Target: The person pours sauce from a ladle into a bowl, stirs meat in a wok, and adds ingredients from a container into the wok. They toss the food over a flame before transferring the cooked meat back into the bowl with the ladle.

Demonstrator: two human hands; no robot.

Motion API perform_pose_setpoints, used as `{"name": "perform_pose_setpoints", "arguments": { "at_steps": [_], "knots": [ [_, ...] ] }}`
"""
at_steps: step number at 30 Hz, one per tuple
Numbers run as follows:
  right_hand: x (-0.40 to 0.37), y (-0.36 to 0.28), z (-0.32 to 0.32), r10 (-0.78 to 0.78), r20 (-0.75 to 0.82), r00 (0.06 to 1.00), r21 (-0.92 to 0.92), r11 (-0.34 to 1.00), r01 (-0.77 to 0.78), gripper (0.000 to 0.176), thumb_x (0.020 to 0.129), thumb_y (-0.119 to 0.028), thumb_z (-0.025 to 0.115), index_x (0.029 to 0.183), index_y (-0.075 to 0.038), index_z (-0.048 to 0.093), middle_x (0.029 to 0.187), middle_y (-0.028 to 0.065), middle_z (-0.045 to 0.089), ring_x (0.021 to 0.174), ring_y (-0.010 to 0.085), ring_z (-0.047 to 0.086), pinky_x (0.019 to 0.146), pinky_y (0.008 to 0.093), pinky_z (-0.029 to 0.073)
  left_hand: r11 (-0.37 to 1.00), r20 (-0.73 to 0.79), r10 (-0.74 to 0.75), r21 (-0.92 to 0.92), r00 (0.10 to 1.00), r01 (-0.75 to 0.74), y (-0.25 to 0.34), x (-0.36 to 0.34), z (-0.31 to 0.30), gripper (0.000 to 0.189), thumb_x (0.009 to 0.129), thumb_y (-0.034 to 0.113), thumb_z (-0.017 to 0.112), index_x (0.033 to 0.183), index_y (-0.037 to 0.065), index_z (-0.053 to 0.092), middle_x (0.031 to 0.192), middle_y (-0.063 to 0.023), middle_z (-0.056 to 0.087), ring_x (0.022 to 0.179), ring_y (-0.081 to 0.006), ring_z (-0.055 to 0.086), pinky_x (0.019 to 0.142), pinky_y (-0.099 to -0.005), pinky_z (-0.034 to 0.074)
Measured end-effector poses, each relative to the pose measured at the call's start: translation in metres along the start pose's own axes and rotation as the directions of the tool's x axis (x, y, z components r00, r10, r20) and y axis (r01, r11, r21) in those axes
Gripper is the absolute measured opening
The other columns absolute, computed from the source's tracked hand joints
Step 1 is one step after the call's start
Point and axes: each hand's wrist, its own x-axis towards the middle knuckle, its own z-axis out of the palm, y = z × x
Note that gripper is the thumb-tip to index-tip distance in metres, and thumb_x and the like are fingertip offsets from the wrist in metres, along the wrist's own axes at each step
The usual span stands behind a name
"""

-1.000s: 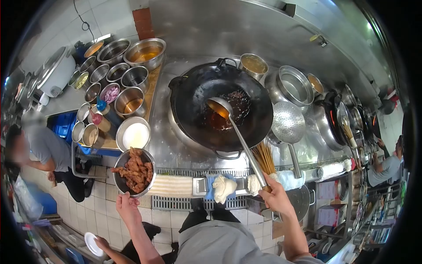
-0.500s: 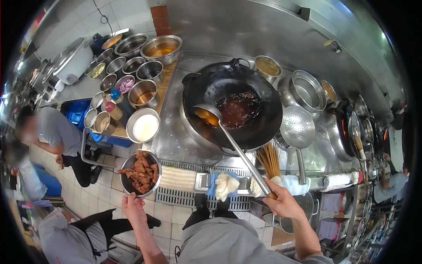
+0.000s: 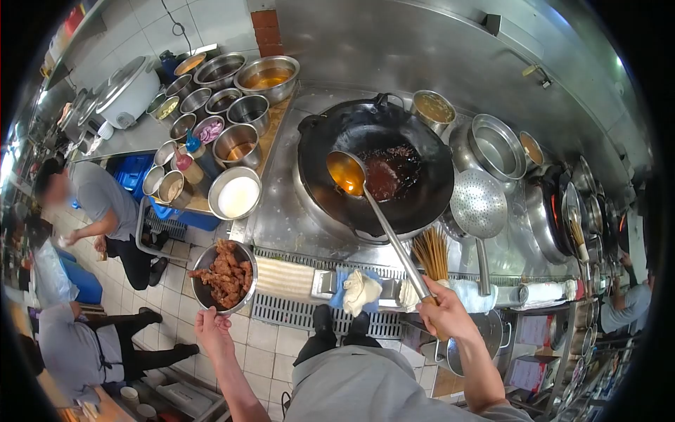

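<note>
My right hand (image 3: 447, 314) is wrapped round the wooden grip of a long ladle (image 3: 390, 233). The ladle's bowl holds orange-brown liquid and hangs over the left part of a black wok (image 3: 422, 179). Dark reddish sauce (image 3: 383, 176) bubbles in the bottom of the wok. At the lower left, my left hand (image 3: 214, 335) pinches the near rim of a metal bowl (image 3: 247, 301). Browned fried meat pieces (image 3: 223, 276) are heaped in that bowl, which I hold off the counter, above the tiled floor.
Several metal pots of seasonings, a white-filled bowl (image 3: 235, 194) and squeeze bottles (image 3: 188, 169) crowd the left counter. A perforated skimmer (image 3: 479, 204) and a bamboo brush (image 3: 430, 252) lie right of the wok. Two co-workers (image 3: 105, 211) stand at left; another person (image 3: 626, 302) is far right.
The ladle's bowl has shifted right and up a little within the wok, showing more orange liquid. My left hand still holds the meat bowl. The nearer co-worker at left has moved further left.
</note>
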Motion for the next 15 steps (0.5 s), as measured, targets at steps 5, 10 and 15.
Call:
{"name": "perform_pose_setpoints", "arguments": {
  "at_steps": [5, 10, 15],
  "knots": [
    [0.0, 0.003, -0.003, 0.012, 0.01, 1.0, 0.069, 0.998, -0.012, 0.061, 0.081, 0.003, 0.052, 0.138, -0.002, 0.029, 0.055, -0.0005, 0.045, 0.04, 0.0071, 0.041, 0.039, 0.0219, 0.036, 1.0, -0.024, 0.002, 0.007, 1.0, -0.002, 0.001, -0.007, -0.002, 0.013, 0.083, 0.004, 0.056, 0.078, 0.009, 0.045, 0.063, -0.0015, 0.054, 0.052, -0.0087, 0.053, 0.044, -0.0194, 0.04],
    [0.012, 0.008, 0.0, -0.039, -0.006, 0.999, 0.033, 0.999, 0.039, 0.061, 0.082, 0.002, 0.052, 0.138, -0.001, 0.028, 0.055, -0.0002, 0.044, 0.039, 0.008, 0.041, 0.038, 0.022, 0.036, 1.0, -0.014, 0.003, 0.027, 1.0, -0.002, 0.0, -0.007, -0.006, 0.012, 0.083, 0.004, 0.056, 0.078, 0.008, 0.045, 0.065, -0.0028, 0.055, 0.051, -0.009, 0.053, 0.043, -0.0193, 0.04],
    [-0.003, 0.006, 0.005, 0.031, 0.058, 0.998, 0.099, 0.994, -0.037, 0.061, 0.082, 0.001, 0.052, 0.138, -0.003, 0.028, 0.054, -0.0001, 0.045, 0.039, 0.0082, 0.041, 0.037, 0.0215, 0.035, 1.0, -0.022, -0.004, 0.022, 1.0, 0.005, 0.001, -0.008, -0.003, 0.012, 0.082, 0.004, 0.056, 0.077, 0.008, 0.045, 0.063, -0.0025, 0.054, 0.05, -0.009, 0.052, 0.042, -0.0195, 0.039]
  ]
}}
